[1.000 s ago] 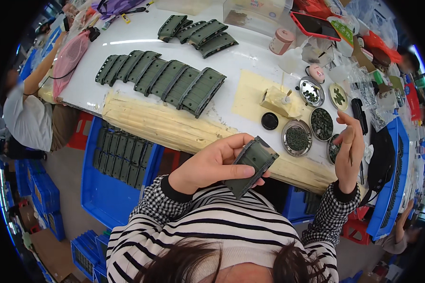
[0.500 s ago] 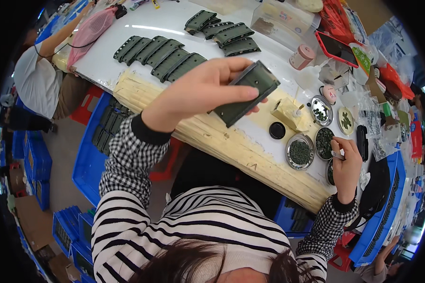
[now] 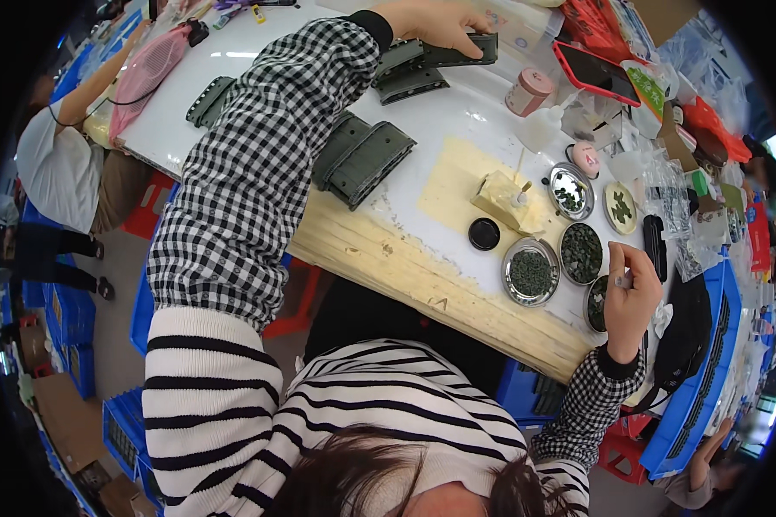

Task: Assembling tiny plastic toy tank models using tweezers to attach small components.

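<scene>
My left hand [image 3: 438,24] reaches to the far side of the table, its fingers closed on a dark green curved panel [image 3: 457,55] at the edge of a small pile. Another such panel [image 3: 412,84] lies just in front of it. More green panels [image 3: 371,164] rest nearer, partly hidden behind my left sleeve. My right hand [image 3: 633,297] hovers by a dish of dark green bits [image 3: 597,303], partly covering it. Its fingers are pinched, with a small pale or metallic piece showing between them that is too small to name.
A steel dish of fine green granules [image 3: 530,271], a dish of dark chips [image 3: 581,252] and a black round lid [image 3: 485,233] stand near a yellowish block [image 3: 502,202]. A red-framed phone [image 3: 597,73] and pink jar [image 3: 529,91] lie beyond. Wooden edging [image 3: 422,280] borders the table.
My left hand has carried the green panel from the middle of the table away to the far pile. My right hand stays by the dishes, still pinched.
</scene>
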`<state>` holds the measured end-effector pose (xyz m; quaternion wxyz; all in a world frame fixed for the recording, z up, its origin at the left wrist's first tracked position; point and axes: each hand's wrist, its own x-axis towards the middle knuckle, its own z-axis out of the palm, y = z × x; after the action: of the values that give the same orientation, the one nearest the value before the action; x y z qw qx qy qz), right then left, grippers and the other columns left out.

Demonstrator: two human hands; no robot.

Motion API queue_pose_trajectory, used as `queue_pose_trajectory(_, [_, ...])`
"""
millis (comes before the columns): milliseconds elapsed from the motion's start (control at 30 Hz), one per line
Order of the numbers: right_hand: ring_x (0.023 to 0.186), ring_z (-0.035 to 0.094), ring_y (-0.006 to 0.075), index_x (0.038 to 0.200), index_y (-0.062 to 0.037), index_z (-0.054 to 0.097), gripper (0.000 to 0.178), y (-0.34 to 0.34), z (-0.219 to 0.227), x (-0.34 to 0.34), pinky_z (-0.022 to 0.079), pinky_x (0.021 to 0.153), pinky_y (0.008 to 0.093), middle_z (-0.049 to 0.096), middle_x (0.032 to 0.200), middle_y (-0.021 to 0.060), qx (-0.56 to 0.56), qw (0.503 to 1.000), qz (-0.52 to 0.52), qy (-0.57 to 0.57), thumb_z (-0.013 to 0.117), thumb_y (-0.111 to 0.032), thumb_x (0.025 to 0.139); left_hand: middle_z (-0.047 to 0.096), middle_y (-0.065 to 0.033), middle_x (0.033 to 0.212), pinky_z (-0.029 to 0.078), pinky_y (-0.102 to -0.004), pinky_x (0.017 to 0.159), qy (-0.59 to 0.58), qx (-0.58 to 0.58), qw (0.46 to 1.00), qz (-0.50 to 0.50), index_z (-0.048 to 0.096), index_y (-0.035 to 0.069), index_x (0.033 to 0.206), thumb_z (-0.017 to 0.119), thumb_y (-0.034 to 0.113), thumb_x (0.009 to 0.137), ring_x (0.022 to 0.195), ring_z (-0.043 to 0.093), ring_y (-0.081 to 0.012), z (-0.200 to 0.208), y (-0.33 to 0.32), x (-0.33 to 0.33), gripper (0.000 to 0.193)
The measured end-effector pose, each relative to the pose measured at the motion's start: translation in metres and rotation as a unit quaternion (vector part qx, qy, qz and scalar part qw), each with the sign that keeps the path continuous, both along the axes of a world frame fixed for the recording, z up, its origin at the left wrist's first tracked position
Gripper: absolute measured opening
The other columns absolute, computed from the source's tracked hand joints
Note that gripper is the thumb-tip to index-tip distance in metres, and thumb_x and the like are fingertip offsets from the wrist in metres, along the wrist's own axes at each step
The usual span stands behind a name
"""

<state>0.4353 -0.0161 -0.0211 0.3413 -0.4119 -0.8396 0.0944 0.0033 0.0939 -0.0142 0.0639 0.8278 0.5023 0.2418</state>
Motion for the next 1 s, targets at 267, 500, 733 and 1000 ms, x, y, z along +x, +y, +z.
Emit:
queue_pose_trajectory(267, [0.052, 0.042, 0.0101, 0.087, 0.0009, 0.065, 0.008, -0.002, 0.001, 0.005, 0.031, 0.047, 0.0259, 0.056, 0.067, 0.0062, 0.007, 1.0, -0.024, 0.011, 0.065, -0.007, 0.087, 0.068, -0.0161, 0.1, 0.05, -0.0327, 0.079, 0.049, -0.074, 0.996, 0.02, 0.062, -0.002, 0.115, 0.066, 0.017, 0.082, 0.088, 0.065, -0.0229, -0.016, 0.041, 0.012, 0.039])
queue_pose_trajectory(500, [0.052, 0.042, 0.0092, 0.087, 0.0002, 0.065, 0.007, -0.002, 0.0, 0.005, 0.031, 0.047, 0.025, 0.055, 0.067, 0.0049, 0.009, 1.0, -0.01, 0.009, 0.065, -0.007, 0.088, 0.064, -0.02, 0.077, 0.048, -0.0377, 0.066, 0.0, -0.063, 0.998, 0.0, 0.063, -0.002, 0.093, 0.067, 0.012, 0.076, 0.072, 0.062, -0.0288, 0.016, -0.001, 0.016, 0.022])
queue_pose_trajectory(733, [0.052, 0.044, 0.0091, 0.087, 0.0002, 0.066, 0.008, -0.003, 0.0, 0.005, 0.032, 0.047, 0.0246, 0.056, 0.066, 0.0055, 0.014, 1.0, -0.015, 0.003, 0.065, -0.008, 0.088, 0.065, -0.0232, 0.081, 0.048, -0.0409, 0.068, 0.099, -0.04, 0.994, 0.022, 0.064, -0.002, 0.091, 0.067, 0.014, 0.075, 0.077, 0.063, -0.0356, 0.03, -0.001, 0.019, 0.022])
queue_pose_trajectory(1000, [0.053, 0.045, 0.0102, 0.089, 0.0001, 0.066, 0.008, -0.002, 0.0, 0.006, 0.034, 0.048, 0.025, 0.057, 0.067, 0.0063, -0.002, 1.0, -0.022, 0.007, 0.065, -0.008, 0.088, 0.063, -0.02, 0.075, 0.047, -0.0388, 0.064, 0.093, -0.036, 0.995, 0.002, 0.063, -0.001, 0.089, 0.068, 0.014, 0.072, 0.07, 0.062, -0.0289, 0.046, -0.01, 0.001, 0.023])
